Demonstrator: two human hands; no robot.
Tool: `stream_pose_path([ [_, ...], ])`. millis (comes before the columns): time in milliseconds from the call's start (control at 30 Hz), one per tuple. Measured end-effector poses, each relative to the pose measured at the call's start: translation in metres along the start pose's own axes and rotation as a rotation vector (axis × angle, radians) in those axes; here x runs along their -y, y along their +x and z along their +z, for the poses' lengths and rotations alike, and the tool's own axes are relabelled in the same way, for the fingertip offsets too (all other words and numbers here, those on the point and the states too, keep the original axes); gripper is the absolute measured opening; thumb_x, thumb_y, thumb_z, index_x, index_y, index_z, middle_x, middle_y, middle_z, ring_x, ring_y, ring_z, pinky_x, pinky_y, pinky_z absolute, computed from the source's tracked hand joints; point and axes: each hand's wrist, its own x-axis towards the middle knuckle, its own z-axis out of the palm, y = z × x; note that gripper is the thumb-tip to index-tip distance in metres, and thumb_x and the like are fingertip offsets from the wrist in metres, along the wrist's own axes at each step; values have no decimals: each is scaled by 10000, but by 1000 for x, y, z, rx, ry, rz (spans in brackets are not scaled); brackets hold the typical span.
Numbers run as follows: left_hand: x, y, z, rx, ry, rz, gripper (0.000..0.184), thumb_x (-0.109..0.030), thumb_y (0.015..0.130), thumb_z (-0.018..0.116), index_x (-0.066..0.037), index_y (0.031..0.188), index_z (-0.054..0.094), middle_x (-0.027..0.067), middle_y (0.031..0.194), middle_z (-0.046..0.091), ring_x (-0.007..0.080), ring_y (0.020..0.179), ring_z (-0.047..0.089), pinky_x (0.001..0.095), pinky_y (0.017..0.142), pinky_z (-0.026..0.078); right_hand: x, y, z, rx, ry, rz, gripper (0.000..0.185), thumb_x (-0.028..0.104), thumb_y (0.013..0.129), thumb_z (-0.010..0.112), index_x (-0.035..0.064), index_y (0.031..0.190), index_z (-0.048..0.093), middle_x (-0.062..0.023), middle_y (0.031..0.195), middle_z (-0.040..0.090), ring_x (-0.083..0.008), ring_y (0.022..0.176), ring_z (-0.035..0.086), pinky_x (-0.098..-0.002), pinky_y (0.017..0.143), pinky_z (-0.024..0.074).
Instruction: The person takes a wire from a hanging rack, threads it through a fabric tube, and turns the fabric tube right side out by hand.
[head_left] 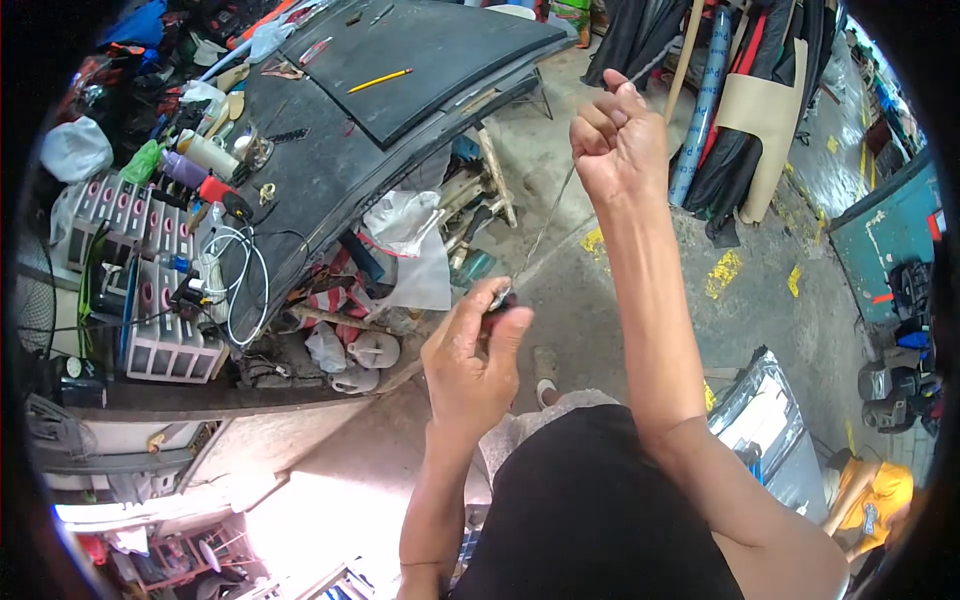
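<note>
- head view: the person's right hand (620, 140) is raised at the upper middle, fingers folded tightly toward the palm, with a thin cord (553, 222) in its grip.
- the person's left hand (470, 365) sits lower and nearer the body, thumb and forefinger curled toward each other with a little space between them; a small dark object (502, 301) with a shiny part lies there, too blurred to name.
- the thin cord slants between the two hands, above the concrete floor (565, 325); how it meets the small dark object cannot be told.
- left of the hands stands a dark table (300, 185), bearing a black board (450, 50) with a yellow pencil (380, 81) lying on it.
- at the table's near left are a pale drawer unit (175, 320) with pink round marks, a looped white cable (262, 285) and a purple bottle (184, 172).
- below the table edge, near the left hand, are a crumpled clear plastic bag (400, 222) and a whitish jug (374, 349).
- beyond the right forearm, a blue tube (703, 105) leans beside a beige sheet (765, 125).
- at the lower right, well apart from the hands, is another person in an orange top (880, 500).
- yellow paint (724, 273) marks the concrete floor right of the right forearm.
</note>
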Motion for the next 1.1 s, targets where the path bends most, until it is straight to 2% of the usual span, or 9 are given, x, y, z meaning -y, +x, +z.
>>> stream_pose_path([
  [100, -12, 5, 8, -70, 265, 222, 155, -118, 994, 642, 17, 1044, 699, 109, 804, 659, 182, 642, 561, 321, 602, 452, 4, -14, 1, -77, -94, -68, 148, 158, 1073, 491, 29, 1142, 511, 38, 658, 328, -84, 529, 259, -266, 467, 216],
  [200, -2, 2, 10, -157, 437, 285, 111, -84, 969, 650, 19, 974, 692, 122, 761, 602, 225, 638, 548, 336, 603, 437, 2, -22, -12, -53, -58, -40, 132, 178, 1073, 496, 66, 1142, 508, 18, 706, 395, -100, 564, 339, -276, 501, 316],
  [400, 7, 1, -13, -202, 262, 98, 108, -74, 960, 655, 24, 919, 677, 78, 743, 593, 170, 663, 519, 325, 610, 416, 3, -21, -36, -100, -40, -73, 117, 198, 1086, 493, 90, 1124, 518, -23, 811, 531, -152, 638, 495, -320, 588, 463],
  [467, 28, 1, -26, -163, 181, 67, 144, -114, 978, 669, 18, 923, 689, 12, 741, 598, 93, 645, 465, 280, 580, 374, 11, -13, -43, -110, -77, -75, 107, 193, 1090, 486, 96, 1120, 521, -38, 837, 559, -169, 667, 533, -350, 630, 495],
  [633, 64, 2, -46, -262, 12, -82, 186, -167, 1001, 673, 3, 933, 709, -40, 753, 587, 33, 619, 403, 230, 556, 310, -1, -5, -48, -111, -135, -1, 71, 145, 1078, 491, 95, 1120, 520, -38, 821, 533, -157, 658, 503, -343, 634, 478],
  [767, 72, 14, -54, -284, 73, -79, 205, -193, 1016, 667, -9, 943, 722, -58, 759, 574, 3, 598, 364, 201, 547, 264, -10, 14, -59, -97, 32, 135, 79, 65, 1056, 483, 69, 1128, 515, -36, 799, 498, -140, 631, 450, -311, 621, 451],
  [867, 88, 21, -43, -320, -64, -100, 202, -196, 1016, 668, -16, 942, 721, -58, 734, 555, 4, 601, 357, 206, 543, 257, -19, 33, -55, -125, 329, 168, 117, -2, 1030, 470, 33, 1135, 507, -32, 787, 469, -133, 620, 406, -294, 629, 431],
  [1033, 86, 46, -51, -296, -222, -225, 185, -172, 998, 682, -13, 910, 715, -46, 726, 576, 33, 608, 414, 222, 553, 311, -21, 55, -45, -89, 344, 195, 133, -33, 1027, 442, 4, 1144, 494, -32, 775, 454, -141, 615, 383, -302, 632, 433],
  [1100, 67, 68, -61, -224, -18, -80, 168, -149, 979, 689, -6, 893, 710, -25, 718, 595, 64, 619, 467, 244, 572, 359, -18, 60, -53, -74, 319, 176, 127, -22, 1030, 456, 0, 1143, 510, -47, 793, 500, -159, 635, 446, -321, 665, 465],
])
